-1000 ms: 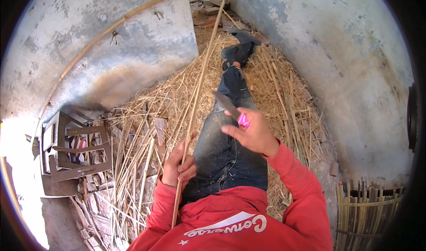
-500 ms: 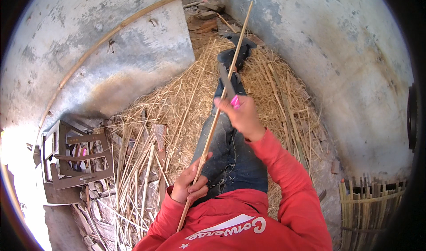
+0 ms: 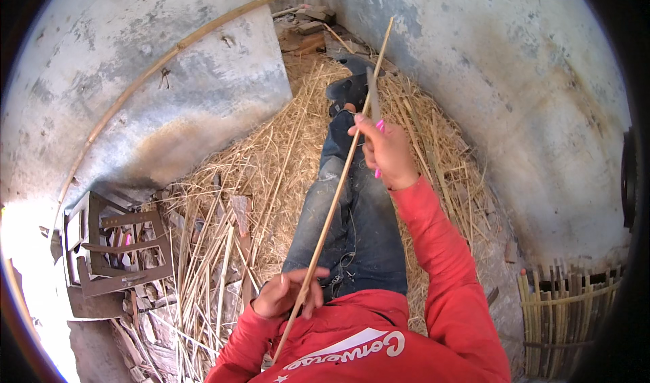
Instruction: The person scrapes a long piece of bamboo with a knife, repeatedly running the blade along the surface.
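Straw (image 3: 288,156); hand (image 3: 388,151) apparently half-curled round knife (image 3: 375,98)

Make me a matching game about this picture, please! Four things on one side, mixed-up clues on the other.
Things:
1. Right hand
2. Long stick
3. Sweatshirt
4. Upright slats

Clues:
A. Red
B. Near the picture's lower right corner
C. Holding a pink-handled knife
D. Slanting in front of the blue trousers

Pairs: 1-C, 2-D, 3-A, 4-B
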Demonstrator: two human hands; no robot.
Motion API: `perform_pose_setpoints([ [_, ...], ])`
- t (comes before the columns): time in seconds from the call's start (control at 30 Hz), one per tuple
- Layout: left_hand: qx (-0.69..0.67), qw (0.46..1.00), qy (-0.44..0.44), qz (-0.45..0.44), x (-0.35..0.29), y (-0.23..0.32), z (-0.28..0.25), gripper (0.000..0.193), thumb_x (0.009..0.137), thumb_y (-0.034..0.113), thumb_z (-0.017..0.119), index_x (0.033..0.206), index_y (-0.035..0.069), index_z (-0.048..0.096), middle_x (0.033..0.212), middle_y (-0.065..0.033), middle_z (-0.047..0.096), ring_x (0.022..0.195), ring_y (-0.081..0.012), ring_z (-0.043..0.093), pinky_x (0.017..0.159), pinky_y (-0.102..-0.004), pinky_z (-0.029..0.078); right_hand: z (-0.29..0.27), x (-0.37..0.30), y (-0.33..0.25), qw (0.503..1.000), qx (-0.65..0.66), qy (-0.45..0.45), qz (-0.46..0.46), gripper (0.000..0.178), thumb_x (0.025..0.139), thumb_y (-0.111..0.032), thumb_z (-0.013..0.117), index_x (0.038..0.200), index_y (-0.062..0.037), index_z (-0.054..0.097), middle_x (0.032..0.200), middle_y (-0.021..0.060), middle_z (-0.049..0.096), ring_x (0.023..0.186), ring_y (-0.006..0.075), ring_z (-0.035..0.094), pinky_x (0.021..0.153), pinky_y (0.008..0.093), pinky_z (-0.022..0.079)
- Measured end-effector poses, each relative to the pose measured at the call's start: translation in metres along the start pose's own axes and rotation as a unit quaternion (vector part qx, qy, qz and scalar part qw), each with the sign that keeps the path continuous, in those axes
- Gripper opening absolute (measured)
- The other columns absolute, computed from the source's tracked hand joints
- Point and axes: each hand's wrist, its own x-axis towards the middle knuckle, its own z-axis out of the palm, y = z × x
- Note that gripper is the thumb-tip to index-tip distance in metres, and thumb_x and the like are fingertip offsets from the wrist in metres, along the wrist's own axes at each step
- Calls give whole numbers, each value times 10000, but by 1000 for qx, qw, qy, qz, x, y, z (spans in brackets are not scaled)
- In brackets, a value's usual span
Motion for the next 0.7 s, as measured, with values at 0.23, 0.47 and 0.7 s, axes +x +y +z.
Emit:
perform_pose_setpoints([
  [0.23, 139, 987, 74, 35, 55, 33, 8, 576, 1118, 432, 401, 1498, 0, 428, 691, -108, 627, 461, -130, 498, 497, -233, 416, 32, -41, 21, 990, -110, -46, -70, 371, 1013, -367, 694, 948, -9, 768, 512, -70, 423, 419, 31, 342, 429, 257, 261],
  [0.47, 19, 989, 133, 65, 64, 41, 7, 427, 1135, 347, 404, 1404, 26, 490, 595, 26, 366, 427, -59, 272, 449, -223, 273, 29, -83, 15, 939, -258, -159, -164, 430, 1082, -371, 513, 919, 12, 623, 658, 167, 588, 598, 301, 561, 601, 412, 424],
  [0.7, -49, 981, 182, 43, 61, 41, 19, 455, 1141, 289, 409, 1584, 191, 387, 617, 56, 284, 444, -61, 230, 453, -215, 261, 28, -114, 26, 830, -472, -216, -206, 440, 1046, -442, 551, 919, -23, 591, 675, 227, 639, 639, 451, 652, 566, 533, 483],
])
